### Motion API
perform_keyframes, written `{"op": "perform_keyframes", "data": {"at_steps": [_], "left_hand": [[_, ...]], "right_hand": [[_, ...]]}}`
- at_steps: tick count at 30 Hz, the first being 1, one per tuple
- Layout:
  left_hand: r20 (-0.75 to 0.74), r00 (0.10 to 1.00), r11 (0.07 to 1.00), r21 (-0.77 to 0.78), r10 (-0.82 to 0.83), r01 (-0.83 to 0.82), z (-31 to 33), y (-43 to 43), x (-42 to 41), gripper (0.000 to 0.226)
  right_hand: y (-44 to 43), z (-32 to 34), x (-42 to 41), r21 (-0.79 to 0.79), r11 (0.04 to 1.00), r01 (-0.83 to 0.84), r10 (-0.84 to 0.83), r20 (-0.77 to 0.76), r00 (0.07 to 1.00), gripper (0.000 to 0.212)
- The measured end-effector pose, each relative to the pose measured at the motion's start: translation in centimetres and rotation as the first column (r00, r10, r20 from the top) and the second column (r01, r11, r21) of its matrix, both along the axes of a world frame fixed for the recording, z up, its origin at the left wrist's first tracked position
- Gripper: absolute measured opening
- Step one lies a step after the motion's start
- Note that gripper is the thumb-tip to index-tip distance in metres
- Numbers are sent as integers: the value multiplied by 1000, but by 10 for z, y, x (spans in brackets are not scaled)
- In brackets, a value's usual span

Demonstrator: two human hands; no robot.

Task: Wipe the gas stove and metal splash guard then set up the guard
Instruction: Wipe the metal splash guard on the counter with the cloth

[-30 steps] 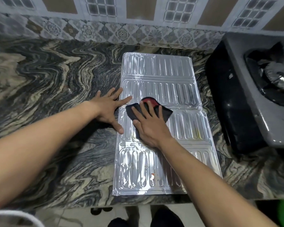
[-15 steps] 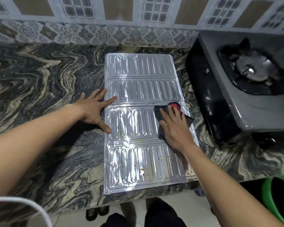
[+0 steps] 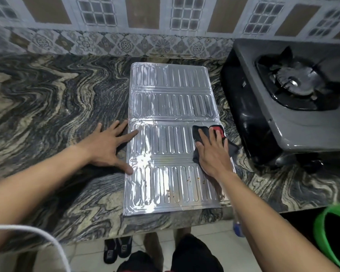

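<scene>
The metal splash guard [image 3: 171, 107] lies flat and unfolded on the marbled countertop [image 3: 57, 107], its ribbed panels running from 12 to 6 o'clock, the near end reaching the counter's front edge. The gas stove [image 3: 302, 130] stands at the guard's 3 o'clock, just beside it, with its burner [image 3: 294, 83] towards 2 o'clock.

The left hand [image 3: 108, 146] lies spread wide and flat at the guard's 9 o'clock edge: the palm rests on the counter, while the index fingertip and the thumb tip touch the metal. It grips nothing.

The right hand [image 3: 214, 154] presses a black cloth [image 3: 204, 128] with a red patch against the guard near its 3 o'clock edge. The fingers are straight and laid over the cloth, not curled round it. Part of the cloth pokes out past the guard's rim towards the stove.

Small brown specks [image 3: 188, 180] dot the nearest panel, at 6 o'clock from the right hand. A green bucket [image 3: 319, 232] shows at 4 o'clock below the counter, and dark sandals [image 3: 117, 249] sit on the floor at 6 o'clock
</scene>
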State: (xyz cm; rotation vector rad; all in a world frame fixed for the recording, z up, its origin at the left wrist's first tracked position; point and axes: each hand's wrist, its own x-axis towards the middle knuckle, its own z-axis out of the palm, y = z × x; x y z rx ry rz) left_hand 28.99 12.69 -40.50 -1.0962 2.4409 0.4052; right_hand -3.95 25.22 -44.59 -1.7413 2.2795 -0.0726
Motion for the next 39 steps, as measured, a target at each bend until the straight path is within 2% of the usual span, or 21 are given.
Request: {"op": "perform_keyframes", "data": {"at_steps": [2, 5, 8, 13, 18, 21, 24, 28, 32, 36, 39], "left_hand": [[35, 999, 1000, 9, 18, -18, -4, 6, 0, 140], [14, 1000, 1000, -17, 19, -18, -6, 6, -2, 143], [-7, 999, 999, 29, 39, -39, -8, 6, -1, 147], [5, 998, 997, 51, 60, -60, -5, 6, -3, 150], [15, 997, 996, 55, 71, -72, -4, 6, -3, 152], [25, 996, 995, 52, 80, -81, -4, 7, -3, 154], [24, 997, 996, 51, 78, -79, -3, 7, -4, 152], [40, 996, 996, 35, 77, -79, 0, 9, -5, 151], [65, 995, 995, 49, 81, -84, 6, 11, -10, 152], [74, 994, 997, 22, 78, -79, 10, 24, -13, 151], [99, 994, 995, 74, 55, -62, 4, 44, -9, 159]], "right_hand": [[-5, 0, -2, 13, 1000, -3, 3, -5, 1000, 55], [-5, -1, 3, 10, 1000, 21, -20, -28, 999, 56], [-3, -1, 31, 11, 1000, -3, 3, -38, 999, 56], [-15, 3, 105, -13, 968, -252, 252, 30, 967, 55], [0, 4, 141, -28, 852, -523, 524, 41, 851, 54], [22, 1, 133, -28, 796, -605, 605, 49, 794, 53], [36, 1, 105, -6, 826, -564, 564, 50, 824, 54], [54, -1, 56, 11, 917, -398, 398, -3, 917, 55], [65, -4, 24, 11, 968, -250, 251, -30, 968, 55], [66, -5, 23, -14, 977, -214, 213, -34, 976, 55], [65, -4, 23, -19, 975, -221, 220, -34, 975, 55]]}}
